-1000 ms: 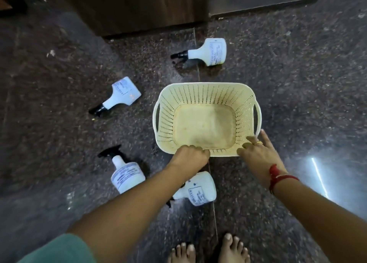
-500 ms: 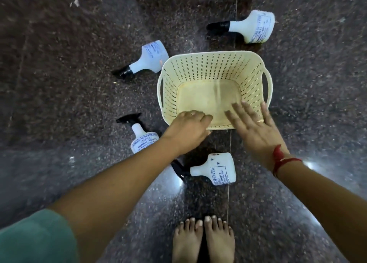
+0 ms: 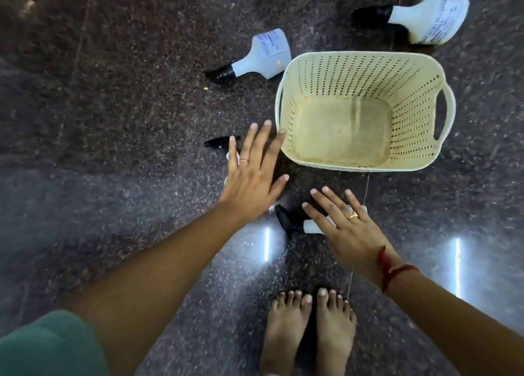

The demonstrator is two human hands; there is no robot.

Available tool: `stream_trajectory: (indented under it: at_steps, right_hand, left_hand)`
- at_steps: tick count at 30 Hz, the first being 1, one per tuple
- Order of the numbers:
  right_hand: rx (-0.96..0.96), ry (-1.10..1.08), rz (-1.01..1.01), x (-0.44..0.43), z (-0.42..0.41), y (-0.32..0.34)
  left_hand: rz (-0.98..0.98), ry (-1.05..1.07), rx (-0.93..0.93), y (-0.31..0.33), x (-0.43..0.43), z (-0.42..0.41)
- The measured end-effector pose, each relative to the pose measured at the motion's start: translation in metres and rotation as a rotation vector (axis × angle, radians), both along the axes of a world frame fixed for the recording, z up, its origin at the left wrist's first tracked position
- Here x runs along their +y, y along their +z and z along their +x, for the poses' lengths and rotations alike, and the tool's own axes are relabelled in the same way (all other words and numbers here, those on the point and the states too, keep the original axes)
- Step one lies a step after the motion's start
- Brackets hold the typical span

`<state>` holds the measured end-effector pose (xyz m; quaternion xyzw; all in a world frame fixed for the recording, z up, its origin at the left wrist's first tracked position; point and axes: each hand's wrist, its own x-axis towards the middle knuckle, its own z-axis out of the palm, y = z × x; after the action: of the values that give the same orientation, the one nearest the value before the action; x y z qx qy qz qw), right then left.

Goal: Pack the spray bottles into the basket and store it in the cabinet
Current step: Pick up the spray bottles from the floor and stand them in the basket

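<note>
An empty cream perforated basket (image 3: 425,77) stands on the dark stone floor. Several white spray bottles with black nozzles lie around it: one at the far right (image 3: 422,18), one to the basket's left (image 3: 263,55). A third bottle (image 3: 221,143) shows only its black nozzle from under my left hand (image 3: 252,177), which hovers open with fingers spread. A fourth bottle (image 3: 297,225) lies near my feet, mostly hidden by my right hand (image 3: 346,228), open just above it. Neither hand holds anything.
My bare feet (image 3: 309,333) stand just below the hands. The polished floor (image 3: 113,148) reflects two bright lights near the bottom. No cabinet is in view.
Both hands have let go of the basket's near rim and drawn back, opening flat over the two nearest bottles. The view has tilted down and left; the cabinet base has left the frame.
</note>
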<state>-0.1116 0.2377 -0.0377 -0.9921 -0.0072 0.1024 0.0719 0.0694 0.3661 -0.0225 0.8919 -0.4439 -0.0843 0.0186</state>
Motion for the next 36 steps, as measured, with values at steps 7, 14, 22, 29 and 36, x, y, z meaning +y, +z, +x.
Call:
stream_trajectory:
  at_steps: [7,14,22,29,36]
  right_hand:
    - [-0.011,0.020,0.035,0.026,0.053,-0.010]
    - [0.127,0.043,0.059,0.064,0.109,-0.051]
    - [0.298,-0.234,0.419,0.075,0.129,-0.058]
    - [0.326,-0.246,0.503,0.075,0.130,-0.053]
    - [0.291,-0.226,0.549,0.097,0.125,-0.035]
  left_hand:
    - [0.060,0.284,0.109,-0.028,0.036,0.020]
    - [-0.090,1.006,0.463,-0.061,0.044,0.010]
    - [-0.209,1.117,0.819,-0.078,0.039,0.006]
    - [-0.718,1.500,1.211,-0.081,0.046,-0.005]
    - [-0.890,1.412,1.051,-0.071,0.072,-0.008]
